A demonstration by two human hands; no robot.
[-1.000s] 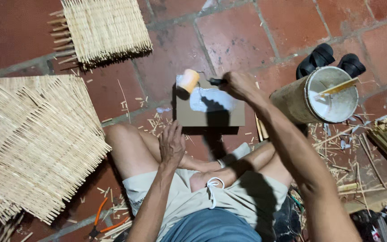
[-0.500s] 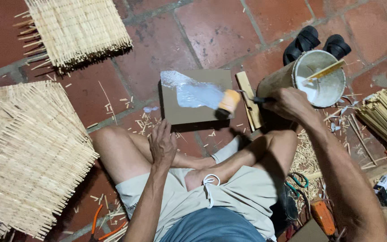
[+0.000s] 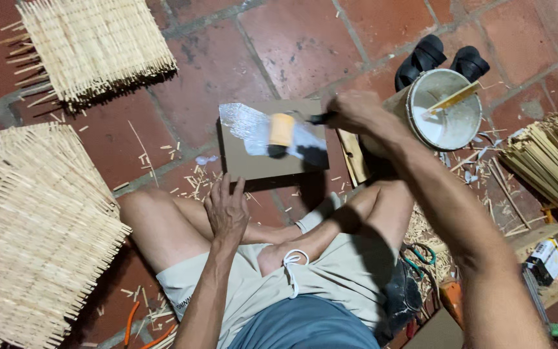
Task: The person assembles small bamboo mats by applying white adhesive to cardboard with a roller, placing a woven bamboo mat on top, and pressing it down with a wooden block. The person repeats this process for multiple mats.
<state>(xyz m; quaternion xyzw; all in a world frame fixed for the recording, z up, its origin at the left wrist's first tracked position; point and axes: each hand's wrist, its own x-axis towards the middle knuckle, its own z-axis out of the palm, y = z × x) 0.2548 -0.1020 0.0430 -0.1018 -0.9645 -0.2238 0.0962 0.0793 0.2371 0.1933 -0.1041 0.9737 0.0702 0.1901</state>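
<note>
I sit cross-legged on a red tile floor. My right hand (image 3: 355, 111) grips the black handle of a small paint roller (image 3: 281, 131) with a yellow sleeve. The roller rests on a brown rectangular board (image 3: 247, 165) and has spread a shiny wet white streak across it. My left hand (image 3: 227, 210) lies open, palm down, on the near edge of the board, by my shin. A bucket of white glue (image 3: 445, 108) with a yellow stick across it stands just right of my right hand.
Woven bamboo mats lie at the far left (image 3: 92, 45) and near left (image 3: 33, 232). A bundle of bamboo strips (image 3: 547, 161) lies at the right. Black sandals (image 3: 444, 58) sit behind the bucket. Orange-handled pliers (image 3: 138, 326), scissors (image 3: 421, 255) and a small wooden box (image 3: 550, 258) are near me.
My right hand swung the roller from the board's far edge toward the bucket side, then rolled it back to the board's middle. The wet streak grew. My left hand moved to the board's near edge.
</note>
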